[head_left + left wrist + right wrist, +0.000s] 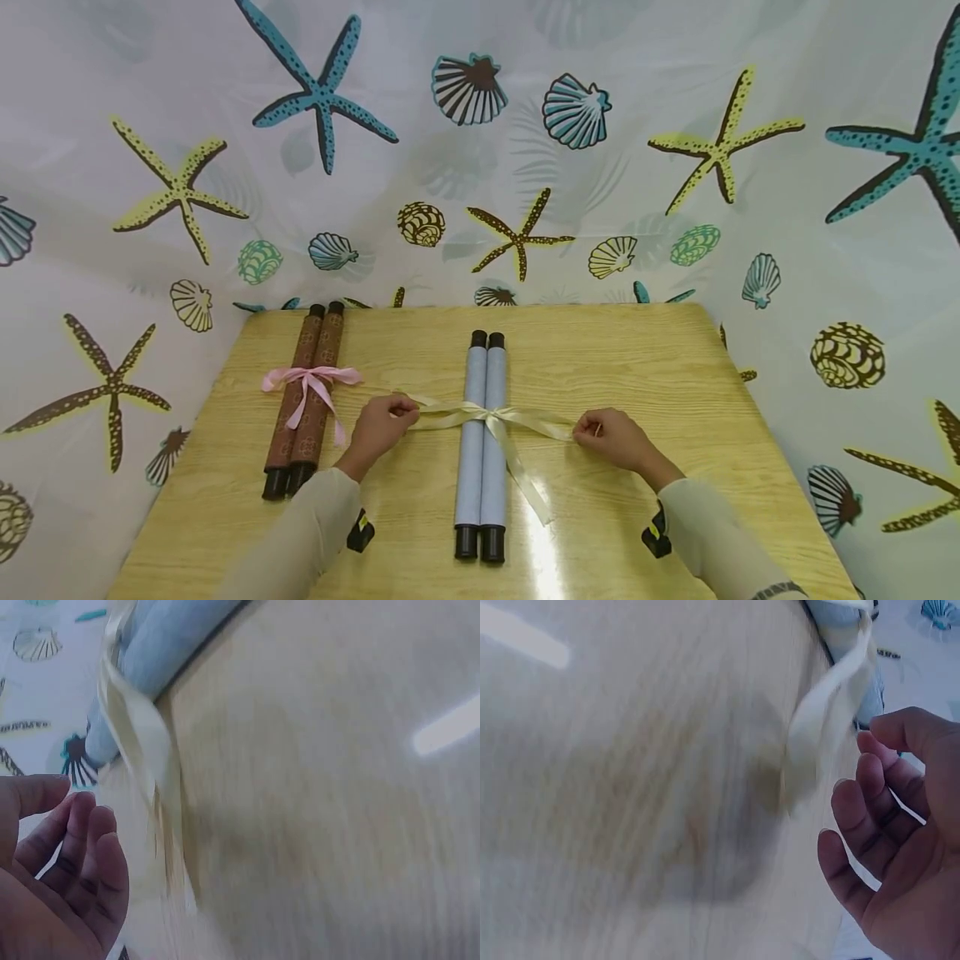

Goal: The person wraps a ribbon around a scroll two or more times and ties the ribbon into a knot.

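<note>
Two pale blue tubes with black end caps lie side by side on the table. A cream ribbon is tied round their middle, with lengths spreading to both sides and one tail trailing toward the near edge. My left hand is at the ribbon's left end; in the left wrist view the ribbon hangs apart from the loosely bent fingers. At the right end is my right hand. The right wrist view has its thumb and fingers loosely curled beside the ribbon, with nothing between them.
Left of the tubes lie two brown patterned tubes with black caps, tied with a pink ribbon. The wooden table is enclosed by a white curtain printed with starfish and shells.
</note>
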`<state>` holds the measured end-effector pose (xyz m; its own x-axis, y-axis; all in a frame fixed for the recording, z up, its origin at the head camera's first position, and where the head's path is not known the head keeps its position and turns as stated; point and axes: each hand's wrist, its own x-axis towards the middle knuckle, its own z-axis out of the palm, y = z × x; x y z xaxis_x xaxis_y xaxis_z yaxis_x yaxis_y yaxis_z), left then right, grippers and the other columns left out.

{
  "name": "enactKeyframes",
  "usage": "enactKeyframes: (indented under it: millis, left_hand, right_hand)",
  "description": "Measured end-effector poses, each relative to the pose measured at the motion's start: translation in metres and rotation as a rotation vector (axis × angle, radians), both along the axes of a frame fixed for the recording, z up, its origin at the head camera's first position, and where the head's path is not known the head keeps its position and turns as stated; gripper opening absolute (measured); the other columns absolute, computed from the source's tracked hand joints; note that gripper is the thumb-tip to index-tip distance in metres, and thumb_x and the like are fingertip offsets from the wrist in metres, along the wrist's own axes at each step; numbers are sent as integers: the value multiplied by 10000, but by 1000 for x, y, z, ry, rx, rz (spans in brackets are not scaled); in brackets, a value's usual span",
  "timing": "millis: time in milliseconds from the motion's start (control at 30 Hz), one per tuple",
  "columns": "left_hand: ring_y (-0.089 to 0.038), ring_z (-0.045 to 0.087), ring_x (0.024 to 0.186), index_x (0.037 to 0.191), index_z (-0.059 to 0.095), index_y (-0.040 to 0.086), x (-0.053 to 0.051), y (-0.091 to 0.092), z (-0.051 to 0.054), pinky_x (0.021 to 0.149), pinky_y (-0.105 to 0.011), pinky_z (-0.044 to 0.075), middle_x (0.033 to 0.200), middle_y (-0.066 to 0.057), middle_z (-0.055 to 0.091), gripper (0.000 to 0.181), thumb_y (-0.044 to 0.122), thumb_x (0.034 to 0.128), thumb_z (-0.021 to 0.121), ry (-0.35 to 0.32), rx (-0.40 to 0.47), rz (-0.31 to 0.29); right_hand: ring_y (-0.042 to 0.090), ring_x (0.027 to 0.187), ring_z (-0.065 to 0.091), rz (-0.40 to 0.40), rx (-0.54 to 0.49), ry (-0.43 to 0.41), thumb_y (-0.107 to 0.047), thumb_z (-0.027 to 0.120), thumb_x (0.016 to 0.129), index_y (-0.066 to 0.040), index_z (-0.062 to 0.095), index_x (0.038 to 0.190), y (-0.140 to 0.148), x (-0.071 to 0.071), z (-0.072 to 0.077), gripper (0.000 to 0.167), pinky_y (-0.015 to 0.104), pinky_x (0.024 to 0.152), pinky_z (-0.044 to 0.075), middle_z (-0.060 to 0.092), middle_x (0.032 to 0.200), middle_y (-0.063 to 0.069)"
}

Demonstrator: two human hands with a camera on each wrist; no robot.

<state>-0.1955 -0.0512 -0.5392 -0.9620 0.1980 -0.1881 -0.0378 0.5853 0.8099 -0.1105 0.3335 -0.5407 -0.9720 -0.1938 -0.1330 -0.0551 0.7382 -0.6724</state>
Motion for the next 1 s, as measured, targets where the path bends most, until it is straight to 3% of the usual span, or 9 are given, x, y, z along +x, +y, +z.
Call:
enactKeyframes:
  millis: [233, 433, 567, 733, 1000]
  left_hand:
    - [-110, 622, 626, 937, 746, 95, 39, 21, -7, 543, -269, 470, 864, -46, 725, 111, 199, 921, 708, -43, -61, -50]
    - [-97, 624, 617, 949, 737, 78, 62, 38, -12, 542, -267, 480, 828, -34, 739, 196, 259, 875, 746, -111, -53, -77]
    - [-111, 641, 666, 1035, 710, 34, 69, 46, -15, 577, -264, 492, 916, -65, 739, 321, 294, 856, 765, -160, -29, -80]
    - [-126, 638, 673, 1102, 683, -15, 74, 52, -20, 552, -275, 508, 973, -111, 727, 396, 274, 848, 777, -217, 23, -70]
    - [-134, 627, 683, 1131, 668, -28, 77, 53, -24, 497, -299, 537, 958, -103, 730, 404, 248, 859, 782, -305, 74, -67]
  right_hand:
    - [11, 692, 536, 25, -112, -43, -196, 635, 966, -60, 721, 935, -32, 17, -9, 164, 219, 642, 465, 688, 848, 16]
    - [64, 643, 582, 10, -264, -126, -157, 640, 956, 16, 713, 935, -65, 24, -15, 189, 235, 593, 503, 709, 823, 146]
    - [148, 640, 639, -3, -369, -220, -159, 622, 971, 69, 696, 934, -86, 27, -17, 242, 289, 583, 544, 718, 843, 233]
    - [133, 641, 642, -44, -435, -308, -175, 630, 965, 95, 705, 911, -104, 31, -21, 285, 321, 592, 558, 724, 822, 231]
    - [107, 580, 572, -134, -505, -391, -182, 678, 940, 102, 666, 835, -121, 37, -18, 303, 262, 541, 495, 649, 654, 21]
